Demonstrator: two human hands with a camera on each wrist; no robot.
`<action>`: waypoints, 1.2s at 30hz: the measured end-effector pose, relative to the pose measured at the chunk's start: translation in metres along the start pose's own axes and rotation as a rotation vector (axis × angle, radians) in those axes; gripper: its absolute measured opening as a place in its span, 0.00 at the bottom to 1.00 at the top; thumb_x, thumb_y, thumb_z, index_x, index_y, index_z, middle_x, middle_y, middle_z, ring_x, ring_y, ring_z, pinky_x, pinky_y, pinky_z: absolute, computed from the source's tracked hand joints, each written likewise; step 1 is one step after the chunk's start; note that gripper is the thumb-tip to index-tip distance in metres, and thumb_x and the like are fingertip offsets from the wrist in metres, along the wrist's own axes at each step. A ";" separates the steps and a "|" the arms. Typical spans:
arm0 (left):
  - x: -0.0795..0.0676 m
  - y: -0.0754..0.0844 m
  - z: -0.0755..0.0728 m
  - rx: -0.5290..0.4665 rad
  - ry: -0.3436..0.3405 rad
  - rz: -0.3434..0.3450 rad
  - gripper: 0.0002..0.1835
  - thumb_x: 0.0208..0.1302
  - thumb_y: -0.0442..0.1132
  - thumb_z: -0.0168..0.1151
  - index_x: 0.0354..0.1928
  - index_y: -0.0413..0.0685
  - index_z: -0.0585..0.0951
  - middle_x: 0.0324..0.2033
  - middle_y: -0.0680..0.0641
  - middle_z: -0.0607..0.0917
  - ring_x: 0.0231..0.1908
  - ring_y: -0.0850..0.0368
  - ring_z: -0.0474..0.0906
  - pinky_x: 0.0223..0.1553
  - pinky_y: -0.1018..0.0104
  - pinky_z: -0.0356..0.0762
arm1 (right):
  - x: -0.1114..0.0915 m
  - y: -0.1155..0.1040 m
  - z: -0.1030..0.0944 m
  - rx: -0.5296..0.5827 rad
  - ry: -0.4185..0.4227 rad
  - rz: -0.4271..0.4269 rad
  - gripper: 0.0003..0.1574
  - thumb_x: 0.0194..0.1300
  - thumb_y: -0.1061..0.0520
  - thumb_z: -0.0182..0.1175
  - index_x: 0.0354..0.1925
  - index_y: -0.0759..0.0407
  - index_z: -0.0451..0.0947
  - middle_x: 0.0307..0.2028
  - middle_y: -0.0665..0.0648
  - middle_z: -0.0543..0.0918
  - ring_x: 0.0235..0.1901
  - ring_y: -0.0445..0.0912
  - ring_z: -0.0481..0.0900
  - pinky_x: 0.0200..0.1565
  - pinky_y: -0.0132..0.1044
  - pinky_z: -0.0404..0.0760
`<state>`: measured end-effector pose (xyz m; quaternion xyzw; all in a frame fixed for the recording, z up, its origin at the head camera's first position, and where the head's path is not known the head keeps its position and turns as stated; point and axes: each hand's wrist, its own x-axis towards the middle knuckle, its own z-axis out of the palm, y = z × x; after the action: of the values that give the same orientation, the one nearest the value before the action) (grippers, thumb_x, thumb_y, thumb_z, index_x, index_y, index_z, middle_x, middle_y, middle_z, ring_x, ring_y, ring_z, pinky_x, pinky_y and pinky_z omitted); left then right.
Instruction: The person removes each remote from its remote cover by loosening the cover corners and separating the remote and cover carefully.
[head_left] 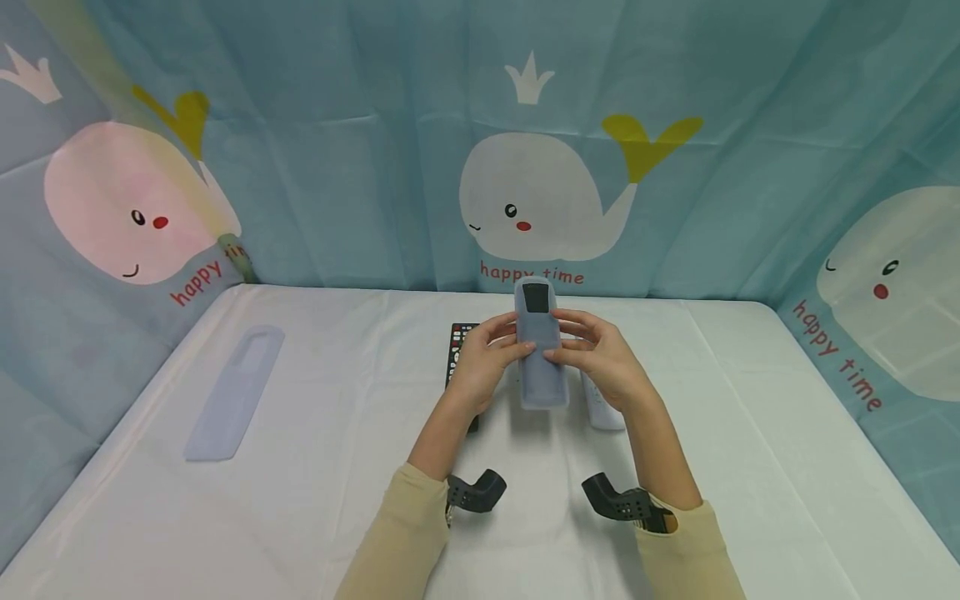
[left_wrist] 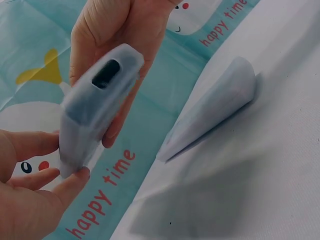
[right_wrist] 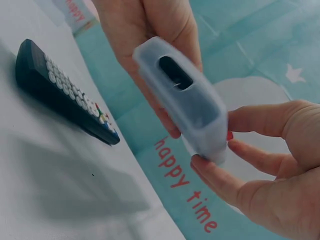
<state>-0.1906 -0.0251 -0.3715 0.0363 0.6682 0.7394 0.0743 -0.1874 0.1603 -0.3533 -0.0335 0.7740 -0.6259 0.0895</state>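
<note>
Both hands hold up a remote control in a translucent bluish silicone cover (head_left: 542, 367), with a dark rectangular patch near its top. My left hand (head_left: 486, 358) pinches its left edge between thumb and fingers; my right hand (head_left: 600, 354) pinches the right edge likewise. In the left wrist view, a dark opening shows in the end of the covered remote (left_wrist: 102, 95); the right wrist view shows the covered remote (right_wrist: 187, 95) too. Behind my left forearm lies a black remote (head_left: 456, 346) with many buttons, partly hidden. A white remote (head_left: 602, 408) lies partly under my right hand.
An unfilled-looking translucent cover (head_left: 234, 396) lies flat at the left of the white-clothed table (head_left: 315, 517). Light blue curtains (head_left: 337, 167) with whale prints stand around the table's back and sides. Black wrist cameras (head_left: 478, 492) are strapped to both wrists.
</note>
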 end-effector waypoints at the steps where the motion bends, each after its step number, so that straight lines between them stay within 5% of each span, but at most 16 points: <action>1: 0.000 0.000 0.000 0.003 0.002 0.001 0.31 0.71 0.27 0.67 0.75 0.37 0.72 0.70 0.34 0.74 0.69 0.39 0.76 0.67 0.50 0.78 | 0.000 0.000 0.000 0.000 0.001 0.001 0.44 0.70 0.68 0.66 0.79 0.62 0.63 0.78 0.71 0.62 0.73 0.66 0.69 0.73 0.60 0.70; 18: -0.001 -0.002 0.001 0.153 0.036 0.031 0.31 0.70 0.30 0.68 0.74 0.39 0.73 0.65 0.34 0.79 0.64 0.40 0.81 0.62 0.49 0.83 | 0.003 0.003 0.002 0.001 0.054 -0.011 0.50 0.69 0.70 0.65 0.82 0.56 0.56 0.73 0.73 0.69 0.66 0.67 0.77 0.67 0.55 0.78; 25: -0.001 -0.004 0.000 0.243 0.056 0.058 0.31 0.71 0.32 0.69 0.73 0.38 0.74 0.62 0.34 0.81 0.62 0.40 0.83 0.59 0.50 0.85 | 0.003 0.005 0.005 -0.015 0.067 -0.020 0.52 0.69 0.70 0.65 0.83 0.54 0.54 0.71 0.73 0.71 0.59 0.64 0.82 0.57 0.45 0.85; 36: 0.000 -0.005 0.001 0.316 0.074 0.089 0.29 0.71 0.33 0.69 0.71 0.36 0.76 0.57 0.35 0.84 0.58 0.41 0.86 0.55 0.51 0.87 | 0.003 0.006 0.008 -0.038 0.073 -0.020 0.54 0.69 0.70 0.65 0.84 0.52 0.52 0.70 0.74 0.71 0.62 0.66 0.80 0.55 0.50 0.85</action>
<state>-0.1900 -0.0241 -0.3767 0.0497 0.7762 0.6284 0.0104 -0.1889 0.1537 -0.3609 -0.0201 0.7881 -0.6129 0.0542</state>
